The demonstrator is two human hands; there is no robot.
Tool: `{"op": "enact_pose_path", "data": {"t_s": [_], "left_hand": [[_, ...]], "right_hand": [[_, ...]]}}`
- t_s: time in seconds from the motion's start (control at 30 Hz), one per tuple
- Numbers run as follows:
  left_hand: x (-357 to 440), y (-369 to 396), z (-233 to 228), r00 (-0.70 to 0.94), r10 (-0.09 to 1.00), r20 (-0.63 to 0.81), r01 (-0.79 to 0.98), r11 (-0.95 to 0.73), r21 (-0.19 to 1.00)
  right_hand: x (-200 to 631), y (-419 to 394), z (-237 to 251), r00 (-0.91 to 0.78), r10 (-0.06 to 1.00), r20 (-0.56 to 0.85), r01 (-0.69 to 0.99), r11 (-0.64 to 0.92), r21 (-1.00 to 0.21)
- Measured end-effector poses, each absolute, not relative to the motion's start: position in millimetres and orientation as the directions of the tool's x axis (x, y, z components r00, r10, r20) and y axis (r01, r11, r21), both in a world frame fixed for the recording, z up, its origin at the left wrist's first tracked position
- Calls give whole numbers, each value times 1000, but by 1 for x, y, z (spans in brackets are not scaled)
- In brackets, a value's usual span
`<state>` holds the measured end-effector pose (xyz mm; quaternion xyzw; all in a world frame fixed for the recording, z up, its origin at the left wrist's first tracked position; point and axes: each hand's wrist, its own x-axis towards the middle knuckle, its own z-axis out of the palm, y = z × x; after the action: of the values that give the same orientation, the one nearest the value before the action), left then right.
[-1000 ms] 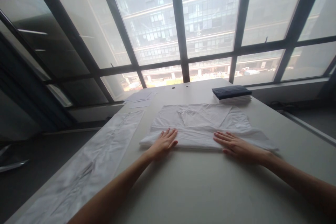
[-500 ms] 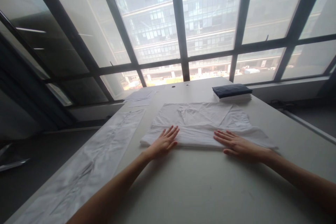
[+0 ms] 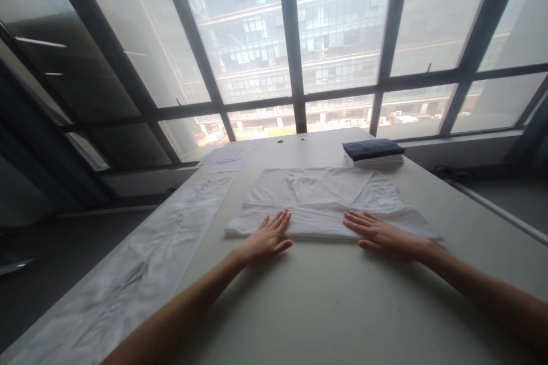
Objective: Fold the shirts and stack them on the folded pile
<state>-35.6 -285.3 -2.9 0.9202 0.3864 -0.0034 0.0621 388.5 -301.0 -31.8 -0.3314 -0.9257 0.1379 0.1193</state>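
A white garment (image 3: 321,188), partly folded, lies flat on the white table (image 3: 317,302) in front of me; its exact kind is hard to tell. A band of its cloth is turned over along the near edge. My left hand (image 3: 266,239) rests on the left part of that band, fingers stretched out, thumb at the edge. On the right part lies my right hand (image 3: 381,234), flat with its fingers extended toward the left. Neither hand grips the cloth.
A stack of folded cloth (image 3: 372,151), dark blue on top and white below, sits at the back right. Along the left table edge stretches a long wrinkled white cloth (image 3: 141,262). White sheets (image 3: 225,157) lie at the back left. Tall windows (image 3: 295,68) rise behind.
The view has shifted slightly. Both hands stay flat on the near band of the garment; my left hand sits a little lower, its thumb spread further out.
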Motion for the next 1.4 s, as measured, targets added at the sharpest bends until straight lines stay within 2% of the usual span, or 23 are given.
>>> {"op": "enact_pose_path", "data": {"t_s": [0.13, 0.3, 0.53, 0.77, 0.9, 1.2, 1.33, 1.4], "left_hand": [[-26, -294, 3, 708, 706, 19, 703, -707, 80], [-19, -296, 1, 748, 663, -23, 661, -741, 120], [-21, -291, -7, 746, 665, -22, 664, -742, 93], [-19, -294, -4, 733, 678, -45, 680, -732, 51], [-17, -296, 0, 725, 686, -66, 689, -724, 44], [-15, -296, 3, 705, 702, -103, 708, -690, 147], [-20, -290, 2, 642, 767, 1, 744, -623, 242], [-25, -285, 2, 571, 816, 88, 781, -573, 248]], "right_hand": [[384, -306, -25, -735, 665, 134, 602, 730, -324], [369, -312, -20, -694, 694, 193, 635, 716, -291], [358, -309, -23, -749, 661, 56, 604, 715, -352], [378, -301, -27, -688, 721, 81, 669, 673, -315], [393, -295, -29, -660, 749, 52, 713, 647, -271], [396, -294, -32, -674, 734, 79, 700, 669, -250], [396, -294, -31, -652, 752, 96, 711, 651, -267], [397, -294, -28, -616, 777, 129, 732, 625, -271]]}}
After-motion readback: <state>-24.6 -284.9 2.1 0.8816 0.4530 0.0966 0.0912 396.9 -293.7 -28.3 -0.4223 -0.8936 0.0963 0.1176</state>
